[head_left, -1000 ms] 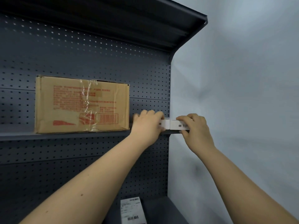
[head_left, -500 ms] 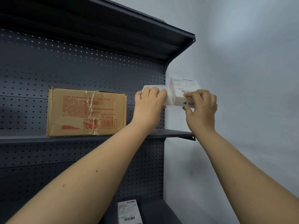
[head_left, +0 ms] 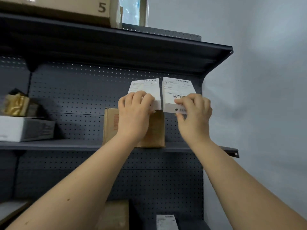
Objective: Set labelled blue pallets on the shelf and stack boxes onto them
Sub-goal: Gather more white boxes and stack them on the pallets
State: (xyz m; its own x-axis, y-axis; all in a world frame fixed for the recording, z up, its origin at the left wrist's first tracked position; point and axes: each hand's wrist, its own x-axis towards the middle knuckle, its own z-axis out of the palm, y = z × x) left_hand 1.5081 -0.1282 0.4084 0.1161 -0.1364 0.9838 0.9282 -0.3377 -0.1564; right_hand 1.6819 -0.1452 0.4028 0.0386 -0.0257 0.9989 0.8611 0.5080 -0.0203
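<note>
Two flat white boxes with barcode labels are held up side by side in front of the dark pegboard shelf unit. My left hand (head_left: 135, 110) grips the left white box (head_left: 147, 87) at its near end. My right hand (head_left: 193, 112) pinches the right white box (head_left: 177, 87) at its near edge. Both boxes hang above a brown cardboard box (head_left: 156, 130) that stands on the middle shelf (head_left: 66, 144). No blue pallet is in view.
The top shelf (head_left: 166, 45) carries a large carton marked 5 (head_left: 66, 9). On the middle shelf at left lie a grey-white box (head_left: 25, 128) and a gold packet (head_left: 15, 105). Below stand a brown carton (head_left: 114, 214) and a labelled white box (head_left: 167, 221). A pale wall is at right.
Both hands have lifted the two white boxes from middle-shelf height to well above the brown box, and the view has tilted upward, showing the top shelf.
</note>
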